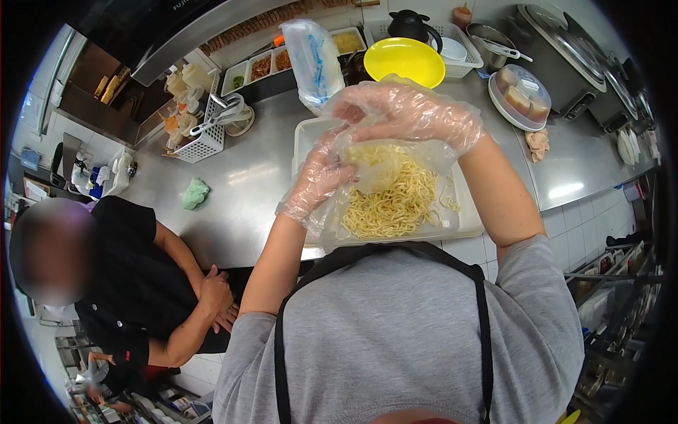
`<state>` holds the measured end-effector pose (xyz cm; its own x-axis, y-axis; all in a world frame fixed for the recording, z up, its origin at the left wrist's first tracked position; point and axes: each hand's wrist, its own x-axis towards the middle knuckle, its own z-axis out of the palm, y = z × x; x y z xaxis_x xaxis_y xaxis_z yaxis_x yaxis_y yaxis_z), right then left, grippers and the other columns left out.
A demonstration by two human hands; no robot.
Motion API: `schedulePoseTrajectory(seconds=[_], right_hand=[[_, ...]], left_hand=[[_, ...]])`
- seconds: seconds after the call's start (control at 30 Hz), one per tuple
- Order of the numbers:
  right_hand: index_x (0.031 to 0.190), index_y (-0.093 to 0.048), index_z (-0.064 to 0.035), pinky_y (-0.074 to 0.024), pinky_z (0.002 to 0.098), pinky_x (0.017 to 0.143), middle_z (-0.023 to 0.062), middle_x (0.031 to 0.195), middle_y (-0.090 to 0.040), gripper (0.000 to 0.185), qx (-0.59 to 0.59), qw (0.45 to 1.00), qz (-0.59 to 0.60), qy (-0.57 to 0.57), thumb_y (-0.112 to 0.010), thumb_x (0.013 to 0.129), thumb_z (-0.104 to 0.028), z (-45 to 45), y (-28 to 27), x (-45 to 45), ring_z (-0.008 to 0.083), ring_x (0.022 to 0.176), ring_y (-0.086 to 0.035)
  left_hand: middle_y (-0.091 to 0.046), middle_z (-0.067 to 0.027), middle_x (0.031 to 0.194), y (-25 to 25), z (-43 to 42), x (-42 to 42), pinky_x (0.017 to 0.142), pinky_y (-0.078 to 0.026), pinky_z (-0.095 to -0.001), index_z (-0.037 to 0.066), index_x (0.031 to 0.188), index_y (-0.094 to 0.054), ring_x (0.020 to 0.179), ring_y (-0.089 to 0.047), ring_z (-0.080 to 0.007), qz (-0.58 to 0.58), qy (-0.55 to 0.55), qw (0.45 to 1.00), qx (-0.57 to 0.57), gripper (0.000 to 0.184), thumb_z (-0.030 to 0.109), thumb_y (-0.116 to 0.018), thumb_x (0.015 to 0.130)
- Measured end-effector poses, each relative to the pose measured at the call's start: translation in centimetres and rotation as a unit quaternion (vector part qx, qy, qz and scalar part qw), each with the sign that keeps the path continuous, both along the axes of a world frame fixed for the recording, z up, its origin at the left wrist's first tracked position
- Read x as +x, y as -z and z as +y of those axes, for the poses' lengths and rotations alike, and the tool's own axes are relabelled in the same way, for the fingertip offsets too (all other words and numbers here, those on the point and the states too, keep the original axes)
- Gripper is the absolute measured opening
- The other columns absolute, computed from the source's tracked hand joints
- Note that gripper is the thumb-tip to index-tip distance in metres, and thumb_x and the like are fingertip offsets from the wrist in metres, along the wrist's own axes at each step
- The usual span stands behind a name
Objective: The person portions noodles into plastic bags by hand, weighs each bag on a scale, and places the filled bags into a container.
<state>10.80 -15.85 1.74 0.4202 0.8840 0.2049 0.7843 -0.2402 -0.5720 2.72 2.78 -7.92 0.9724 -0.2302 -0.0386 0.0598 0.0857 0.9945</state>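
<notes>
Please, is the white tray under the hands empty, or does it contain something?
Not empty: a heap of pale noodles lies in the white tray, with a few loose strands to the heap's right.

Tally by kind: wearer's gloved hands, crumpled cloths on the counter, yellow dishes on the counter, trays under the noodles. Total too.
Gloved hands: 2 (left hand, right hand)
Crumpled cloths: 2 (green cloth, pinkish cloth)
Yellow dish: 1
White tray: 1
Total: 6

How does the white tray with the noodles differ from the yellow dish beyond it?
The white tray is roughly rectangular, the yellow dish round. The tray looks larger than the dish. Noodles lie within the tray; the dish shows nothing in it.
</notes>
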Motion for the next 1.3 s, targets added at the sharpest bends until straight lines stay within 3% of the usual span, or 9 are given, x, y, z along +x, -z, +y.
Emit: schedulePoseTrajectory(seconds=[0.2,0.37,0.5,0.73,0.93,1.03,1.13,1.2,1.3], right_hand=[[0.121,-0.047,-0.0081,-0.0427,0.0355,0.092,0.0133,0.118,-0.053,0.056,0.056,0.997,-0.022,0.053,-0.069,0.075,-0.031,-1.5,9.7,1.2,0.0296,0.107,-0.053],[0.112,-0.050,-0.0062,-0.0444,0.0382,0.083,0.0175,0.107,-0.058,0.038,-0.263,0.953,0.044,0.145,-0.061,0.078,-0.018,-2.7,10.8,0.9,0.0348,0.097,-0.057],[0.096,-0.051,-0.0055,-0.0473,0.0270,0.066,0.0052,0.086,-0.056,0.017,-0.013,0.985,0.112,0.131,-0.056,0.081,-0.012,-4.1,3.1,0.2,0.0135,0.075,-0.056],[0.090,-0.054,-0.0040,-0.0469,0.0287,0.068,0.0063,0.083,-0.057,0.014,0.240,0.946,0.201,0.083,-0.059,0.080,-0.012,0.2,2.3,0.2,0.0166,0.072,-0.056],[0.116,-0.057,-0.0113,-0.0376,0.0398,0.093,0.0169,0.110,-0.059,0.059,-0.061,0.995,0.084,0.014,-0.040,0.085,-0.059,1.3,5.3,-0.1,0.0315,0.101,-0.054],[0.123,-0.053,-0.0155,-0.0312,0.0404,0.099,0.0151,0.121,-0.054,0.075,-0.323,0.932,-0.008,0.166,-0.027,0.080,-0.071,1.7,2.2,-0.5,0.0339,0.111,-0.048],[0.120,-0.054,-0.0112,-0.0326,0.0380,0.099,0.0140,0.122,-0.053,0.066,-0.261,0.952,0.013,0.162,-0.032,0.085,-0.063,-0.1,0.8,-0.5,0.0302,0.112,-0.048],[0.117,-0.056,-0.0095,-0.0347,0.0348,0.098,0.0124,0.126,-0.050,0.056,0.066,0.991,0.058,0.098,-0.035,0.090,-0.054,-1.9,2.7,1.6,0.0258,0.112,-0.049],[0.124,-0.050,-0.0116,-0.0402,0.0318,0.091,0.0107,0.121,-0.053,0.055,0.089,0.974,0.134,0.160,-0.040,0.089,-0.052,-3.7,3.8,1.8,0.0214,0.101,-0.054]], left_hand=[[-0.044,-0.0070,0.126,-1.0,-0.1,-0.6,0.068,-0.051,-0.0264,0.009,0.136,-0.033,0.083,-0.057,-0.0118,-0.024,-0.066,0.988,0.138,0.066,-0.003,-0.056,0.074],[-0.039,-0.0056,0.130,0.5,-1.2,-0.1,0.066,-0.051,-0.0250,0.010,0.136,-0.032,0.075,-0.054,-0.0089,-0.092,-0.093,0.981,0.140,0.067,-0.004,-0.052,0.074],[-0.040,-0.0057,0.128,-0.6,-1.4,-0.1,0.066,-0.051,-0.0251,0.010,0.137,-0.032,0.073,-0.054,-0.0088,-0.090,-0.056,0.985,0.134,0.067,-0.005,-0.051,0.074],[-0.043,-0.0046,0.124,0.5,-1.1,-0.2,0.066,-0.050,-0.0265,0.007,0.136,-0.032,0.076,-0.054,-0.0095,-0.004,-0.062,0.997,0.049,0.067,-0.002,-0.054,0.073],[-0.040,-0.0085,0.127,-0.3,-0.5,-0.6,0.063,-0.052,-0.0259,0.007,0.134,-0.033,0.077,-0.055,-0.0104,-0.011,-0.073,0.996,0.044,0.067,-0.007,-0.050,0.071],[-0.039,-0.0078,0.129,-0.4,-0.6,-0.5,0.062,-0.051,-0.0251,0.006,0.135,-0.033,0.075,-0.055,-0.0100,-0.011,-0.068,0.994,0.084,0.068,-0.008,-0.050,0.070],[-0.037,-0.0078,0.132,-0.5,-0.7,-0.5,0.061,-0.051,-0.0247,0.006,0.135,-0.032,0.073,-0.055,-0.0097,-0.014,-0.072,0.992,0.102,0.068,-0.008,-0.049,0.070],[-0.036,-0.0080,0.133,-0.5,-0.8,-0.4,0.061,-0.051,-0.0247,0.007,0.135,-0.032,0.072,-0.055,-0.0096,-0.047,-0.073,0.989,0.115,0.069,-0.009,-0.048,0.070],[-0.034,-0.0087,0.136,-0.5,-0.8,-0.6,0.061,-0.051,-0.0253,0.008,0.136,-0.032,0.072,-0.056,-0.0101,-0.030,-0.085,0.994,0.070,0.069,-0.010,-0.046,0.070]])
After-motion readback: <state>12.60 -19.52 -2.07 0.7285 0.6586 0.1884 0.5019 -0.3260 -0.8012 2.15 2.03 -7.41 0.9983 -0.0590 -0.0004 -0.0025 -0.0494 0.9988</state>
